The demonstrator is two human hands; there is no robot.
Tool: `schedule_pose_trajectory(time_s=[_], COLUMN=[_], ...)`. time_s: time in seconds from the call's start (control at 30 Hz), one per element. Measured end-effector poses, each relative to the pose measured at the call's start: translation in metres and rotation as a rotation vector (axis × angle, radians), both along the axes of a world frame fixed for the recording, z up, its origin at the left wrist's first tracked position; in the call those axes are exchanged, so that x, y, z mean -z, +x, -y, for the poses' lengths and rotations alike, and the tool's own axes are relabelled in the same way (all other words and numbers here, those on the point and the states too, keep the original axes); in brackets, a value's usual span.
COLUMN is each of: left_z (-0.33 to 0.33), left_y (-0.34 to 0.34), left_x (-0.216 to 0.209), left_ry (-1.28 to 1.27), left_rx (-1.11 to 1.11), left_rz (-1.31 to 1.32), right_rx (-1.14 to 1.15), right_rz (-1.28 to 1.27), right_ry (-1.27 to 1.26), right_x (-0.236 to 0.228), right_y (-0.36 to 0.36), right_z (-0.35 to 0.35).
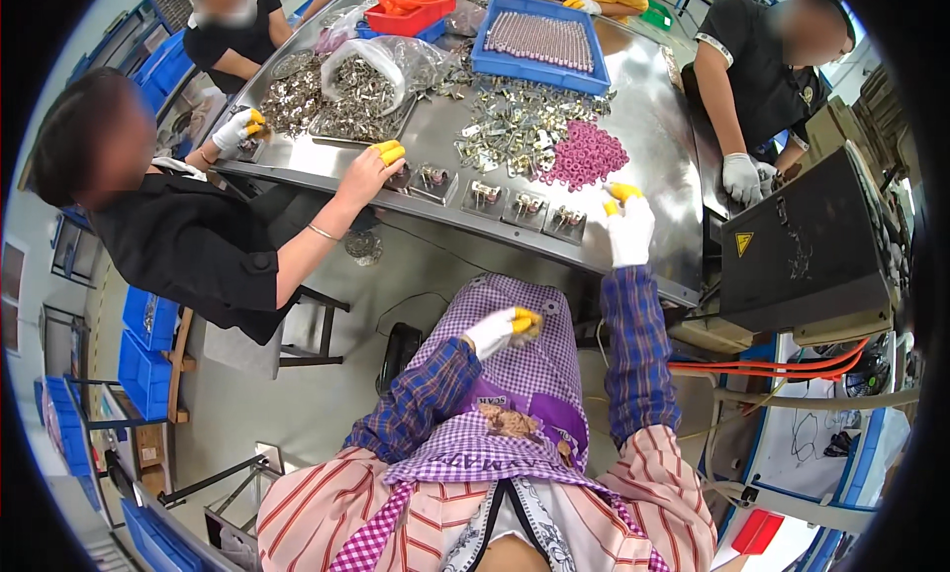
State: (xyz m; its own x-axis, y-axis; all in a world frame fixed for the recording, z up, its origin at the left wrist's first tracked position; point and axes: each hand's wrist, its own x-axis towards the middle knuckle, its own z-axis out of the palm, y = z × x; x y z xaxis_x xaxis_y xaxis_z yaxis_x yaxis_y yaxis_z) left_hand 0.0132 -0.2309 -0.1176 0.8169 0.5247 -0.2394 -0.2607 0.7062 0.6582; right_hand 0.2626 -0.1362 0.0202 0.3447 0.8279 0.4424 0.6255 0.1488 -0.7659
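Observation:
My left hand (pixel 503 333), in a white glove with yellow fingertips, is held over my lap. Its fingers are closed on a small, blurred greyish thing (pixel 528 329) that I cannot make out. On the metal table (pixel 648 107), my right hand (pixel 629 231), gloved the same way, reaches to the near edge of a pile of pink rings (pixel 586 154). Its thumb and forefinger are apart, with nothing visible between them. Left of it, small metal assemblies (pixel 566 221) sit on square plates in a row along the table edge. Loose metal parts (pixel 505 122) lie heaped beside the rings.
A blue tray (pixel 601 80) filled with rows of small parts stands farther back. A co-worker's gloved hand (pixel 386 156) touches the row of plates from the left. More metal parts (pixel 297 97) surround a plastic bag. At right, a person stands behind a dark metal box (pixel 807 250).

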Motion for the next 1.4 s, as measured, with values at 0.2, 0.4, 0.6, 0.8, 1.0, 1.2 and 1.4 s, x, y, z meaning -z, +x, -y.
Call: schedule_pose_trajectory(time_s=[0.2, 0.4, 0.6, 0.8, 1.0, 1.2, 1.4], left_z=[-0.071, -0.115, -0.131, -0.133, -0.134, -0.17, -0.215], left_y=[0.007, 0.024, 0.057, 0.063, 0.06, -0.004, -0.02], left_x=[-0.157, -0.186, -0.181, -0.163, -0.157, -0.177, -0.186], left_ry=[0.48, 0.804, 1.42, 1.886, 1.876, 1.785, 1.706], left_rx=[-0.249, -0.483, -0.427, -0.478, -0.544, -0.712, -0.175], left_rz=[-0.254, -0.528, -1.046, -1.236, -1.201, -1.407, -1.777], right_rx=[-0.3, -0.286, -0.214, -0.231, -0.143, 0.184, 0.651], right_rz=[0.276, 0.15, 0.05, 0.197, 0.468, 0.496, 0.539], right_ry=[-0.109, -0.356, -0.542, -0.102, -0.157, -0.453, -0.569], right_x=[-0.002, -0.03, -0.026, -0.002, -0.021, -0.05, -0.02], right_y=[-0.013, -0.025, -0.025, -0.03, -0.042, -0.009, 0.075], right_z=[0.019, 0.015, 0.013, 0.022, 0.046, 0.044, -0.004])
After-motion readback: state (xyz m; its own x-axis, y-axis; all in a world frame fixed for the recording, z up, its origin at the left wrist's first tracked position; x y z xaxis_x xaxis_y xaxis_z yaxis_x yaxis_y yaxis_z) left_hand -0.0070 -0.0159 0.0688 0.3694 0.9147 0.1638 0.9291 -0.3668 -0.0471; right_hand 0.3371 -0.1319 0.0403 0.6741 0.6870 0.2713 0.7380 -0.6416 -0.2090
